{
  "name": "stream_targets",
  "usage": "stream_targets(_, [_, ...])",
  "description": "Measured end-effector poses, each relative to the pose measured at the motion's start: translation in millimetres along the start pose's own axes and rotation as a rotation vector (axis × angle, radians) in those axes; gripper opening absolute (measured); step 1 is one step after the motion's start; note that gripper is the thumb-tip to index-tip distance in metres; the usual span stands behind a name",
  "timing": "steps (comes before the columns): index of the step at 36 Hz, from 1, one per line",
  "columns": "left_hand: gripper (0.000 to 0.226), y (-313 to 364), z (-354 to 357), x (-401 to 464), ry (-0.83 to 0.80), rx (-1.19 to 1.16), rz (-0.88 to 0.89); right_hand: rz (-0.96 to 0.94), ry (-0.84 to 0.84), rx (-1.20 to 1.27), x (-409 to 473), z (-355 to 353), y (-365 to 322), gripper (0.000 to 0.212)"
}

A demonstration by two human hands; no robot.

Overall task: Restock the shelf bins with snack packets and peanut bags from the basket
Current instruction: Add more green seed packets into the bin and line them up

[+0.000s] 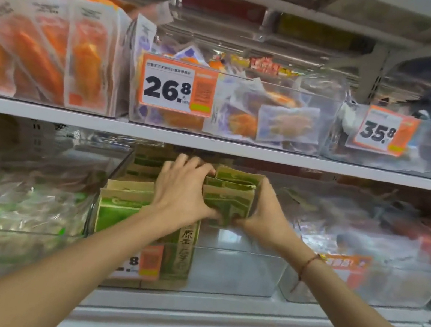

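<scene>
Both hands reach into a clear plastic bin [241, 271] on the lower shelf. Between them is a small stack of tan-and-green paper bags [229, 194], held upright above the bin's bare right half. My left hand [183, 189] grips the stack's left side, fingers curled over its top. My right hand [262, 215] clasps its right side, thumb at the bottom front. More bags of the same kind [123, 204] stand in the bin's left half. The basket is out of view.
The upper shelf carries clear bins of orange snack packets [44, 46], mixed packets behind a 26.8 tag [177, 88] and a 35.8 tag [381, 130]. Bins of green-and-clear packets [12, 214] and dark packets [384, 245] flank the middle bin. A white shelf lip [195, 321] runs below.
</scene>
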State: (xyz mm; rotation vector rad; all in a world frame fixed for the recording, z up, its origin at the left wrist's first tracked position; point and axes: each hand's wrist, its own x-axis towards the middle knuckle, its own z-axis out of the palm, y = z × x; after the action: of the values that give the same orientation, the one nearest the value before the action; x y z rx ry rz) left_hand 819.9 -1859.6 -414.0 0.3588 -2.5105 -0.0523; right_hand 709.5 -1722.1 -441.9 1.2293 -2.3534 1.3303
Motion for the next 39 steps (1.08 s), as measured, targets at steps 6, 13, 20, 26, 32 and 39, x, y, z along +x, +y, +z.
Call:
stream_targets(6, [0.086, -7.3, 10.7, 18.9, -0.195, 0.085, -0.099, 0.24, -0.227, 0.229, 33.7, 22.6, 17.4, 0.058])
stream_targets(13, [0.091, -21.1, -2.4, 6.7, -0.277, 0.088, -0.096, 0.543, -0.335, 0.231, 57.5, 19.5, 36.2, 0.046])
stream_targets(20, [0.098, -28.6, -3.8, -6.8, -0.25, 0.124, -0.092, 0.711, -0.395, 0.129, 71.7, 28.3, 30.4, 0.023])
stream_targets(26, [0.1, -30.2, -4.2, -4.9, -0.256, 0.136, -0.052, 0.601, -0.334, 0.148, 74.6, 51.4, 36.3, 0.049])
stream_targets(32, [0.107, -45.0, -14.7, -12.9, -0.286, 0.15, 0.029, 0.498, -0.172, -0.111, 66.0, 66.1, 49.5, 0.048])
stream_targets(39, [0.101, -44.9, -18.8, -21.2, -0.259, 0.151, 0.051, 0.464, -0.216, -0.182, 63.0, 64.6, 36.3, 0.034])
